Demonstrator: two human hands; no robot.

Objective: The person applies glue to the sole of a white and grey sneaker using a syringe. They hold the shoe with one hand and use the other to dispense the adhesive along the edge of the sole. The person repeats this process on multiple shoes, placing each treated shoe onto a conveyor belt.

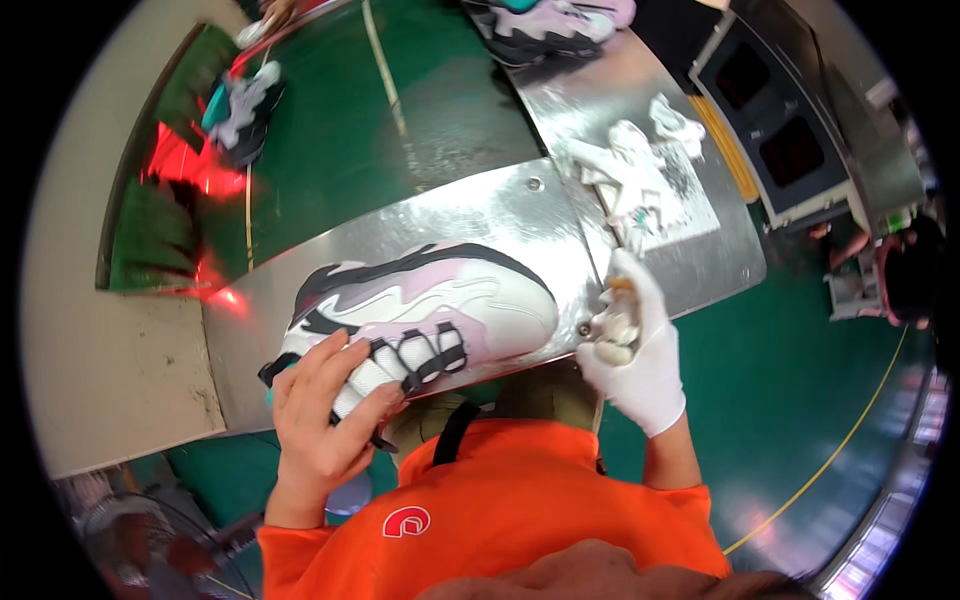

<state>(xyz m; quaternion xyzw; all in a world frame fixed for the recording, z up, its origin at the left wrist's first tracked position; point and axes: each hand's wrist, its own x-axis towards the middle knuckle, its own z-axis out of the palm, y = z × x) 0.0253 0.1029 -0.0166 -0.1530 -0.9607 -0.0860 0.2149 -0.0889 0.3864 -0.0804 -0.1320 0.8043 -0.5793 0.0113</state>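
Observation:
A white and lilac sneaker (430,300) with a dark sole edge and black lace loops lies on its side on the metal worktop in front of me. My left hand (325,410), bare, grips it around the tongue and collar, thumb and fingers spread across the upper. To the right of the toe, my right hand (640,360) wears a white glove. Its fingers curl around a small whitish, partly clear object (615,325) with an orange-brown bit at its upper end. The glove hides part of it, and I cannot make out its kind.
Crumpled white cloths (635,180) lie on the metal table to the right. Another sneaker (545,30) stands at the far edge. A further shoe (243,112) sits on the green belt (330,130) near red light. A grey machine (780,120) stands at right.

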